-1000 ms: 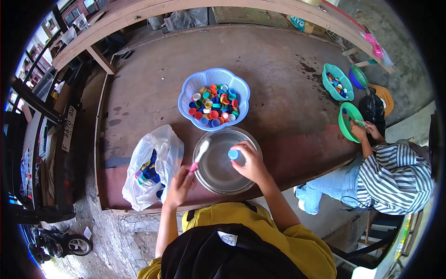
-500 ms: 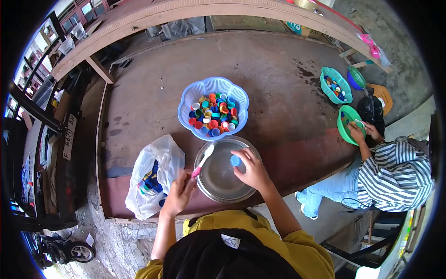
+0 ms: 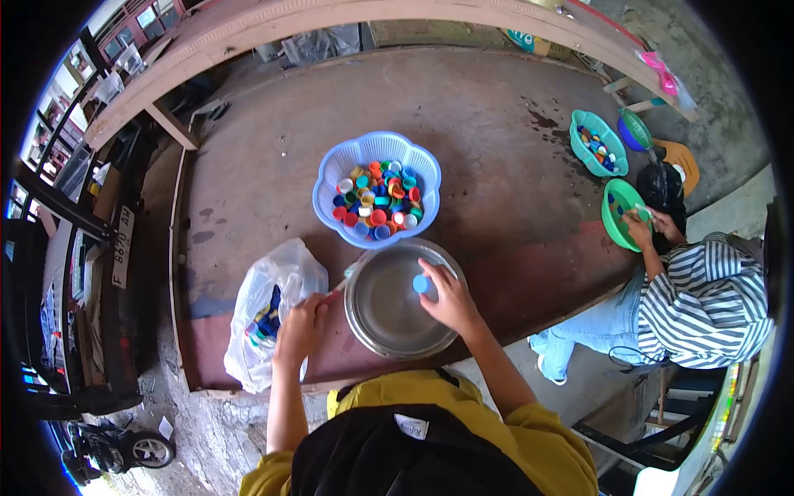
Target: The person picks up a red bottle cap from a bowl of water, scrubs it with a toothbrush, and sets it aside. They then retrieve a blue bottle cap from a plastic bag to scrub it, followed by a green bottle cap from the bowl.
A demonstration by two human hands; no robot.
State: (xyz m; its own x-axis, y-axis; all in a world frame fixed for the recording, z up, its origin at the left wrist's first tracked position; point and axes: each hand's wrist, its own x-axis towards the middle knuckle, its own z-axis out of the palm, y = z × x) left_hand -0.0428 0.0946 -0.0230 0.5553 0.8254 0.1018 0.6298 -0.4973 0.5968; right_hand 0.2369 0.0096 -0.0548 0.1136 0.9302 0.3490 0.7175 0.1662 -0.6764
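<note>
Plastic bag point(image 3: 308, 263), translucent white, lower left of the frame, on the bench point(image 3: 496, 140); dark blue and other coloured caps point(image 3: 268, 318) inside. Left hand point(image 3: 301, 329), lower left of centre, overlapping the bag's right edge in view; contact cannot be told. Its grip is closed round the handle of a brush point(image 3: 335, 293), pink and motion-blurred, whose pale head lies at the upper-left rim of the metal basin point(image 3: 382, 318). Change noted: half a second ago the head stood further right, over the basin, and the hand sat slightly lower; both have since shifted, and the back of the hand now faces up. Flower-shaped blue basket point(image 3: 329, 169), just above the basin at the centre of the frame, holding mixed caps. Blue cap point(image 3: 421, 283), over the basin's right half, nearly unmoved. Right hand point(image 3: 453, 302), right of centre, grip narrowed to the cap's width, thumb and fingertips pinching it. Apparent meaning for the work: brush and cap are apart, so likely no scrubbing at this instant. Far right: teal basket point(image 3: 581, 159) of caps; below it, green bowl point(image 3: 609, 219) with a co-worker's hands point(image 3: 639, 230) at its right side.
</note>
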